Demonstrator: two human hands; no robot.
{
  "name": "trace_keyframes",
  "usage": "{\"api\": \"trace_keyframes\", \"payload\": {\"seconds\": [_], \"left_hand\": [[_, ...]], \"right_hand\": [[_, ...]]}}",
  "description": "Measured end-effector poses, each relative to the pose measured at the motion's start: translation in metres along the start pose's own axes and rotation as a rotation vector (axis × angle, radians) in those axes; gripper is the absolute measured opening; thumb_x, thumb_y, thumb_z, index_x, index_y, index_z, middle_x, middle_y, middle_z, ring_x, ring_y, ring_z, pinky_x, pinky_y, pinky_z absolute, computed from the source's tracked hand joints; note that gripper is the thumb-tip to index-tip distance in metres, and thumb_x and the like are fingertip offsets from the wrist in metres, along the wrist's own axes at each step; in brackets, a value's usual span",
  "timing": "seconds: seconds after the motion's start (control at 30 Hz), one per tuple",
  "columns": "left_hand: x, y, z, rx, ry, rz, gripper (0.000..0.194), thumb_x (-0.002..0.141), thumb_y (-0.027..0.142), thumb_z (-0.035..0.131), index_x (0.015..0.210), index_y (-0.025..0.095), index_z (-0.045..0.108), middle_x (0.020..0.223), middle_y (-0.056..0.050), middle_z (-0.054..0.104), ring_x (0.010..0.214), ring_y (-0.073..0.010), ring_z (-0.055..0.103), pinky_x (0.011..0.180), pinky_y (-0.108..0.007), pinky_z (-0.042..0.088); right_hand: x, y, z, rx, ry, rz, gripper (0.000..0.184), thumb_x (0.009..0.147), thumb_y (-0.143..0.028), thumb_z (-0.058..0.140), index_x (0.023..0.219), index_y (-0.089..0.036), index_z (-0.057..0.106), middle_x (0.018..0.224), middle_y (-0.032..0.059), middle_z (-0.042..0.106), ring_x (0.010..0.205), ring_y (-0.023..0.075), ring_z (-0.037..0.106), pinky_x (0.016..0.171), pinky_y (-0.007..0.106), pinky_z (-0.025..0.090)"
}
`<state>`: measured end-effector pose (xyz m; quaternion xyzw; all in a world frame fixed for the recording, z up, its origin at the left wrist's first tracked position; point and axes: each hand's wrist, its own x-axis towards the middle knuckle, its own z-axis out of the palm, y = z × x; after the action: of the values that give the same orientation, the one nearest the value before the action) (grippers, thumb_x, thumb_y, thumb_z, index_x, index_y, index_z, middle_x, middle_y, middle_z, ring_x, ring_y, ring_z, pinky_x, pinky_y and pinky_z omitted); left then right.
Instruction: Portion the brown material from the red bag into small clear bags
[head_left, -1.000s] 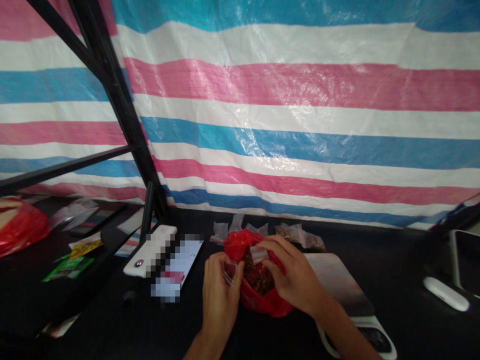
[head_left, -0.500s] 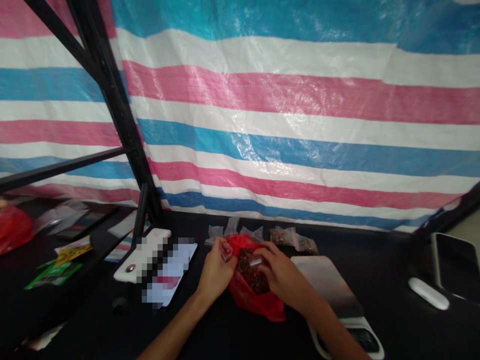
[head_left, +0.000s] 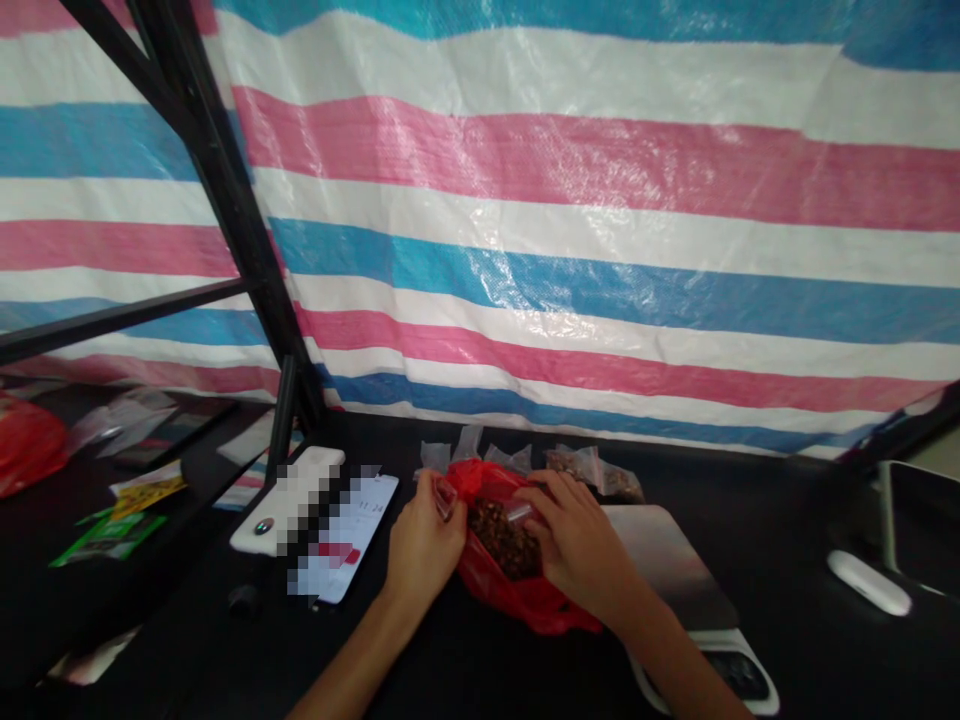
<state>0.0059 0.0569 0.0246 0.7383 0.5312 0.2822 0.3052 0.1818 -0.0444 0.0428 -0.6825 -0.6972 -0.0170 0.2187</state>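
A red plastic bag [head_left: 495, 592] lies open on the black table, with brown, grainy bits [head_left: 506, 540] heaped inside. My left hand [head_left: 426, 535] is closed at the bag's left edge, pinching a small clear plastic bag [head_left: 445, 497]. My right hand [head_left: 581, 540] reaches over the bag's right side, its fingers curled around a small clear, tube-like piece [head_left: 519, 512] above the bits. The exact kind of that piece cannot be made out. Right of the bag sits a flat scale [head_left: 671, 560], partly covered by my right forearm.
Behind the red bag lie clear bags [head_left: 510, 458] and filled small bags [head_left: 574, 462]. A phone [head_left: 349, 550] and a white device [head_left: 289, 495] are at left. A white oblong object [head_left: 870, 582] and a framed dark screen [head_left: 926, 520] stand right. A black post [head_left: 232, 220] rises at left.
The red bag's mouth has spread wider to the right, showing more of the bits. My right hand has shifted slightly right, and the view has tilted a little.
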Motion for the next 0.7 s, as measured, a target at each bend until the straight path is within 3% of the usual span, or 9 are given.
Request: {"api": "trace_keyframes", "payload": {"seconds": [0.07, 0.17, 0.43, 0.7], "left_hand": [[0.001, -0.001, -0.002, 0.048, -0.026, -0.042, 0.006, 0.089, 0.026, 0.054, 0.092, 0.024, 0.049, 0.077, -0.004, 0.069, 0.074, -0.0262, 0.069, 0.063, -0.029, 0.038], [0.004, -0.005, 0.0, -0.082, -0.083, -0.036, 0.005, 0.091, 0.027, 0.053, 0.088, 0.023, 0.051, 0.079, -0.006, 0.07, 0.077, -0.0261, 0.07, 0.068, -0.031, 0.041], [0.008, -0.016, 0.015, -0.517, -0.073, 0.023, 0.013, 0.084, 0.034, 0.06, 0.084, 0.022, 0.055, 0.078, -0.003, 0.068, 0.081, -0.024, 0.068, 0.079, -0.035, 0.049], [0.003, 0.0, 0.015, -0.768, -0.17, -0.055, 0.03, 0.074, 0.045, 0.068, 0.083, 0.02, 0.055, 0.085, -0.004, 0.07, 0.084, -0.0222, 0.068, 0.079, -0.033, 0.051]], "right_hand": [[0.0, 0.001, -0.002, -0.033, 0.029, -0.007, 0.035, 0.085, -0.004, 0.054, 0.113, -0.021, 0.068, 0.128, 0.0122, 0.058, 0.118, 0.0316, 0.05, 0.101, 0.048, 0.041], [-0.001, 0.002, -0.009, -0.058, 0.041, -0.031, 0.036, 0.086, -0.004, 0.053, 0.114, -0.021, 0.068, 0.124, 0.0116, 0.058, 0.114, 0.0314, 0.049, 0.099, 0.048, 0.041], [-0.001, 0.002, -0.01, -0.066, -0.118, -0.015, 0.031, 0.084, -0.005, 0.056, 0.11, -0.018, 0.067, 0.111, 0.0089, 0.067, 0.108, 0.0287, 0.053, 0.096, 0.044, 0.038], [0.0, -0.002, 0.001, 0.019, -0.133, 0.003, 0.029, 0.089, -0.016, 0.06, 0.117, -0.02, 0.066, 0.116, 0.0083, 0.065, 0.111, 0.0275, 0.052, 0.096, 0.041, 0.038]]}}
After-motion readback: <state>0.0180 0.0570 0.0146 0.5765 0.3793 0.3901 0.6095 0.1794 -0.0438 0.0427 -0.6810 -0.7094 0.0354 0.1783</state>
